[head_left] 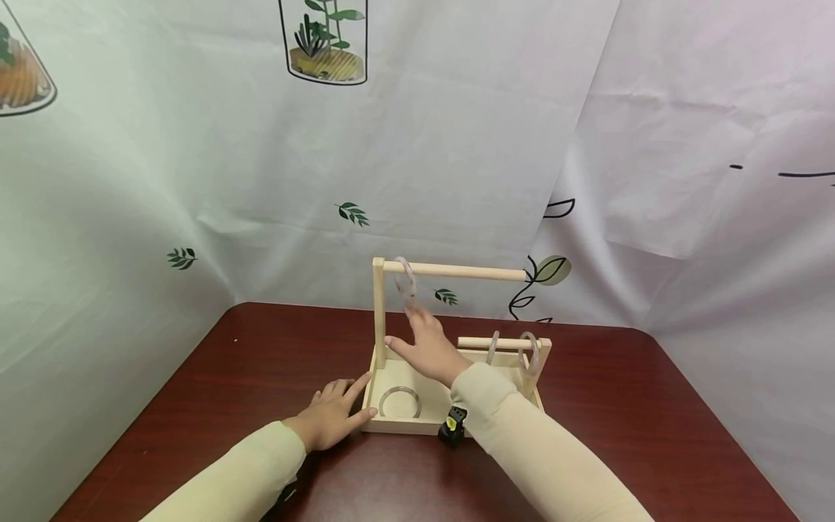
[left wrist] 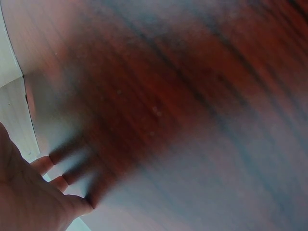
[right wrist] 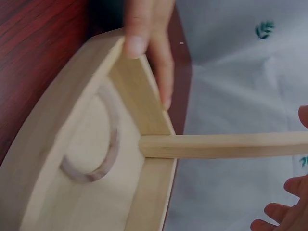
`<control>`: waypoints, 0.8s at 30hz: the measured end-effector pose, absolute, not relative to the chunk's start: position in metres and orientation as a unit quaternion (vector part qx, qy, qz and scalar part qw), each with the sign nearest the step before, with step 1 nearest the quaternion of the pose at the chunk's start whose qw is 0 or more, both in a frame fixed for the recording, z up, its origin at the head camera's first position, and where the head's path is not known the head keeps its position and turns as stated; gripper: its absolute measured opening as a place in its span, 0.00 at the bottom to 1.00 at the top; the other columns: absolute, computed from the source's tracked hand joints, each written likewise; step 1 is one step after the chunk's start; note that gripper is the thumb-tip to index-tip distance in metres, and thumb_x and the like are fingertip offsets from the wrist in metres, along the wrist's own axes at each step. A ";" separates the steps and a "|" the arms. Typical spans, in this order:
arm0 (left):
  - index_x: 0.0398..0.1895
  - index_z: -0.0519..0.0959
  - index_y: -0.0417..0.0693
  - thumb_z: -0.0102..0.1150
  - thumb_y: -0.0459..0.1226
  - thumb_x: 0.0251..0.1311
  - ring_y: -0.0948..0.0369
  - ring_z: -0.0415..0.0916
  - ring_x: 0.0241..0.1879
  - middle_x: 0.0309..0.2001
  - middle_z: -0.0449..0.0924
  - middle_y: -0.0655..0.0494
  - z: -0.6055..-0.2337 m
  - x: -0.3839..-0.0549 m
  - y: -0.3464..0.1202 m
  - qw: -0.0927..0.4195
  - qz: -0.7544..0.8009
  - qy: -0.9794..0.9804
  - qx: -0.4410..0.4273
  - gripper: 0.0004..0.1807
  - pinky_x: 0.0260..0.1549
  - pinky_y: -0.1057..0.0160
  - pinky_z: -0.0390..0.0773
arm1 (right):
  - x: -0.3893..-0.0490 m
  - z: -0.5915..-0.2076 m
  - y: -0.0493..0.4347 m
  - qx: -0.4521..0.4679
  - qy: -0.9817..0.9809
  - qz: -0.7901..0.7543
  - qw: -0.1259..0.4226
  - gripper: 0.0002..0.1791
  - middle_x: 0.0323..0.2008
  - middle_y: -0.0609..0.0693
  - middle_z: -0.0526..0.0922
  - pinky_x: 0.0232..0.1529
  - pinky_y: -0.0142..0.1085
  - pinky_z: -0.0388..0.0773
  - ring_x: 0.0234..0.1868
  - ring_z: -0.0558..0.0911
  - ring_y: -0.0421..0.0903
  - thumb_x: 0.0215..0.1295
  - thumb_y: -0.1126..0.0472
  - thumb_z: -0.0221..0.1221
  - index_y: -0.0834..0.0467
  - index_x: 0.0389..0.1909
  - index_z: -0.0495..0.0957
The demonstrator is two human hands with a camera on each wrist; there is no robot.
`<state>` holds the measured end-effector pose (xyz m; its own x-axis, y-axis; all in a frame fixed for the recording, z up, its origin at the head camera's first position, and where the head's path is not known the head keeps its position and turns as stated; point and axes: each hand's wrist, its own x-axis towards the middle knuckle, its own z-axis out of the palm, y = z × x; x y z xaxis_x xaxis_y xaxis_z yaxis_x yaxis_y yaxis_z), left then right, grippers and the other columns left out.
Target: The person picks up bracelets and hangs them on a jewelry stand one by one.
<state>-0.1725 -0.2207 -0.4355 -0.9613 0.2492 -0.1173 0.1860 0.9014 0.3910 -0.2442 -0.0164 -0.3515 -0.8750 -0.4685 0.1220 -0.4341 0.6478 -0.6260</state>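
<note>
A pale wooden tray stand carries a high bar and a lower bar. One pale bangle hangs near the post end of the high bar. Just below it, my right hand reaches up with fingers spread; no object shows between them in the right wrist view. My left hand rests against the tray's left front corner, thumb at the front edge, fingers along the outer left side. Inside the tray, near that corner, lies another bangle.
Two more bangles hang on the lower bar, one bangle further in and another bangle by the right post. The dark red table meets a printed white cloth behind and at both sides.
</note>
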 end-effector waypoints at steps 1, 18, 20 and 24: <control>0.76 0.51 0.54 0.40 0.62 0.68 0.38 0.53 0.68 0.66 0.60 0.38 -0.435 -0.173 -0.221 0.084 0.190 0.972 0.113 0.39 0.59 0.30 0.53 | -0.244 -0.353 -0.016 -0.254 0.909 -0.329 0.026 0.42 0.75 0.58 0.49 0.66 0.59 0.56 0.74 0.48 0.61 0.69 0.41 0.52 0.57 0.75 0.51; 0.76 0.52 0.53 0.40 0.62 0.68 0.39 0.55 0.67 0.64 0.62 0.40 -0.437 -0.173 -0.220 0.075 0.185 0.973 0.116 0.39 0.59 0.31 0.54 | -0.240 -0.374 -0.007 -0.304 0.925 -0.217 0.063 0.45 0.72 0.62 0.54 0.65 0.55 0.61 0.72 0.55 0.61 0.64 0.40 0.58 0.58 0.74 0.54; 0.76 0.53 0.52 0.40 0.61 0.68 0.39 0.55 0.67 0.63 0.62 0.40 -0.437 -0.173 -0.220 0.072 0.188 0.972 0.119 0.39 0.59 0.30 0.54 | -0.241 -0.377 -0.006 -0.306 0.926 -0.209 0.071 0.46 0.73 0.62 0.54 0.65 0.55 0.60 0.72 0.55 0.61 0.63 0.40 0.59 0.58 0.74 0.54; 0.76 0.52 0.52 0.40 0.62 0.68 0.39 0.55 0.67 0.63 0.62 0.39 -0.439 -0.174 -0.221 0.070 0.189 0.972 0.119 0.40 0.59 0.30 0.54 | -0.242 -0.383 -0.006 -0.310 0.928 -0.191 0.075 0.48 0.72 0.61 0.55 0.65 0.54 0.61 0.72 0.56 0.60 0.61 0.38 0.61 0.57 0.74 0.54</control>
<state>-0.1738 -0.2209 -0.4391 -0.9620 0.2575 -0.0912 0.2047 0.9006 0.3835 -0.2419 -0.0062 -0.3831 -0.7968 -0.6038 -0.0220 -0.5463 0.7355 -0.4006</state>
